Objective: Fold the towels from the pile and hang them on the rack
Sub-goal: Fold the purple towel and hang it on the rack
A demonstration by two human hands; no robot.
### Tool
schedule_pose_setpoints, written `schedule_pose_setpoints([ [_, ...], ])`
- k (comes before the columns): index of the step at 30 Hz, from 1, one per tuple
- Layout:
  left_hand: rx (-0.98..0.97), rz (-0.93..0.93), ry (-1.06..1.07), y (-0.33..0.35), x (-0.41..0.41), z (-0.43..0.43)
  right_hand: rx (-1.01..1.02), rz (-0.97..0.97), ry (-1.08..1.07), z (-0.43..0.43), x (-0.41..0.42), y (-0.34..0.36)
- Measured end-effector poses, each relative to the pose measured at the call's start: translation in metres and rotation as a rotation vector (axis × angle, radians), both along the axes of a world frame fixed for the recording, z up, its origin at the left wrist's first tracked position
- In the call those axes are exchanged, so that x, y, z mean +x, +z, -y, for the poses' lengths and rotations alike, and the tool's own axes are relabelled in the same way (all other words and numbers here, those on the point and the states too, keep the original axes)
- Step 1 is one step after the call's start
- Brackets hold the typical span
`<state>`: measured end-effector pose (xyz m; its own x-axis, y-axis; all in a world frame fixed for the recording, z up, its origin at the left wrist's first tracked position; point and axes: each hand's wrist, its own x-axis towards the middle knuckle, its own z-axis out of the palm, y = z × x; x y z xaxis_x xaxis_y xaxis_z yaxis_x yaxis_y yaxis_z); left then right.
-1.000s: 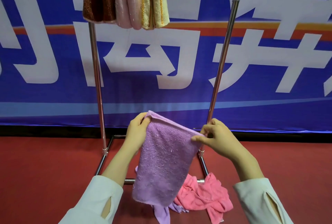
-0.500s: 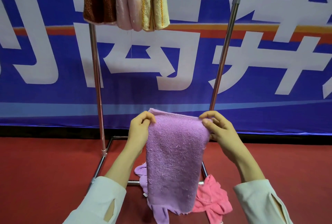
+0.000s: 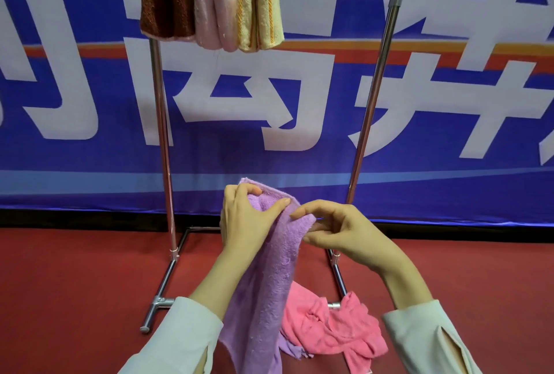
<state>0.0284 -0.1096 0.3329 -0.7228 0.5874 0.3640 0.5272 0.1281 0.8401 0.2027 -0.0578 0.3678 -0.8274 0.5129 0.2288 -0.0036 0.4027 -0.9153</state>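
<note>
Purple towel (image 3: 269, 277): hung folded lengthwise between both hands.
Left hand (image 3: 244, 220): gripped its top edge.
Right hand (image 3: 338, 231): pinched the same edge.

On my feed both arms wear long sleeves in a pale, off-white cloth with a faint green-grey cast. The left sleeve (image 3: 177, 340) ends in a plain cuff with a slit that opens toward the wrist, and the right sleeve (image 3: 428, 340) carries the same teardrop-shaped slit below its cuff. Beyond both cuffs the forearms are bare. The left hand (image 3: 242, 220) and right hand (image 3: 344, 232) are bare too, fingers (image 3: 305, 208) slim, nails short.
</note>
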Motion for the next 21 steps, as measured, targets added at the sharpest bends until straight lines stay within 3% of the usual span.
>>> schedule_pose_setpoints([
  [4,-0.018,-0.023,-0.063,-0.001,-0.002,-0.002,0.156,-0.013,-0.073,-0.003,-0.006,-0.004],
  [9,0.063,-0.136,-0.335,-0.006,-0.004,-0.004,0.621,0.019,-0.251,-0.006,-0.011,-0.011],
  [11,0.054,-0.144,-0.448,-0.006,-0.003,-0.005,0.673,-0.005,-0.237,-0.007,-0.011,-0.012],
  [15,0.022,0.08,-0.605,-0.006,-0.004,-0.006,0.612,0.027,-0.223,-0.004,-0.01,-0.011],
  [21,0.111,0.416,-0.765,-0.002,0.009,-0.002,0.651,0.09,-0.412,-0.012,-0.012,-0.014],
])
